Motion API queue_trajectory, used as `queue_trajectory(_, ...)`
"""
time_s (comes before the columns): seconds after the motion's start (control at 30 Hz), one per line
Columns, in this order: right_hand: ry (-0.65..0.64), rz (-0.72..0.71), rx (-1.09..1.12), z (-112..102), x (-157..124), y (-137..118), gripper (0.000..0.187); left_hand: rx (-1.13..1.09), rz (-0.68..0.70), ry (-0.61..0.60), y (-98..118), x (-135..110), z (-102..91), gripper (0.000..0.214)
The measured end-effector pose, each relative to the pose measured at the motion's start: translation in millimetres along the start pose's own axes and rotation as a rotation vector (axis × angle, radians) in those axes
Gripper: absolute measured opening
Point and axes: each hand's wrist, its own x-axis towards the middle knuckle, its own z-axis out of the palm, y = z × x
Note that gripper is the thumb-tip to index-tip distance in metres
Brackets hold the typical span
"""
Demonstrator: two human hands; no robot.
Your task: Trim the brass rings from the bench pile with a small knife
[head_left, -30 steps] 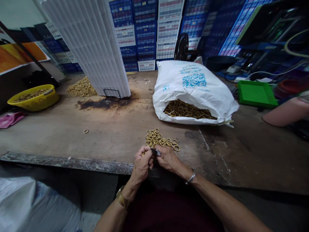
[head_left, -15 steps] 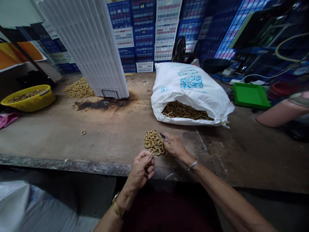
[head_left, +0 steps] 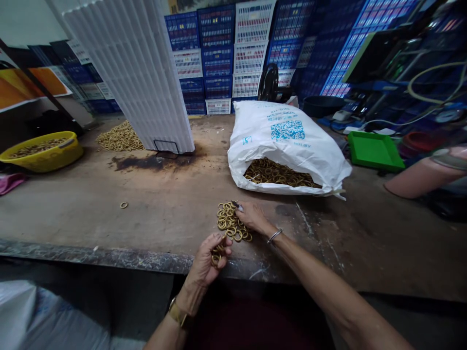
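Observation:
Several brass-coloured rings (head_left: 218, 253) lie in my left hand (head_left: 205, 265), its fingers curled round them near the table's front edge. Just beyond it is a small pile of the same rings (head_left: 229, 224) on the wooden table (head_left: 171, 214). My right hand (head_left: 256, 218) is closed on a small dark-tipped blade (head_left: 237, 206) and reaches over the pile's right side. Its fingertips are partly hidden, so whether it also touches a ring I cannot tell. Behind the pile, a white sack (head_left: 255, 131) lies on its side, its torn mouth showing many more rings.
One loose ring (head_left: 124, 205) lies at the left. Further back are a heap of rings (head_left: 120, 137), a yellow basin (head_left: 44, 158) of rings and a tall white corrugated panel (head_left: 146, 87) in a wire stand. A green tray (head_left: 375, 151) and pink cylinder (head_left: 412, 180) are at the right.
My right hand has moved left, bringing the blade over the pile. My left hand has turned and loosened slightly, so the rings in it now show. The view has tilted slightly up.

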Motion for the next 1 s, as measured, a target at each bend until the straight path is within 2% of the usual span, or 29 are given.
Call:
queue_trajectory(0.17, 0.047, -0.039, -0.027, 2, -3, 2, 0.024, -0.012, -0.015, -0.05, -1, 4, 0.1, 0.028)
queue_trajectory(0.3, 0.121, 0.002, -0.062, 0, -7, 8, 0.024, 0.037, 0.014, -0.006, 1, 5, 3.2, 0.031)
queue_trajectory(0.37, 0.166, -0.029, -0.002, -2, -9, 12, 0.023, 0.058, 0.021, 0.016, 3, 6, 5.5, 0.033)
queue_trajectory(0.47, 0.203, -0.143, 0.235, -5, -13, 12, 0.02, 0.094, 0.04, 0.057, 2, 8, 9.1, 0.035)
queue_trajectory(0.57, 0.163, -0.215, 0.506, -6, -21, 5, 0.018, 0.153, 0.078, 0.103, 0, 11, 11.3, 0.037)
queue_trajectory(0.67, 0.087, -0.258, 0.667, -5, -29, -5, 0.016, 0.208, 0.111, 0.138, -4, 15, 11.5, 0.039)
queue_trajectory(0.8, 0.018, -0.271, 0.749, -2, -36, -15, 0.015, 0.269, 0.143, 0.169, -5, 21, 11.4, 0.043)
queue_trajectory(1.0, -0.013, -0.219, 0.826, 2, -35, -15, 0.016, 0.4, 0.21, 0.194, -4, 25, 15.2, 0.039)
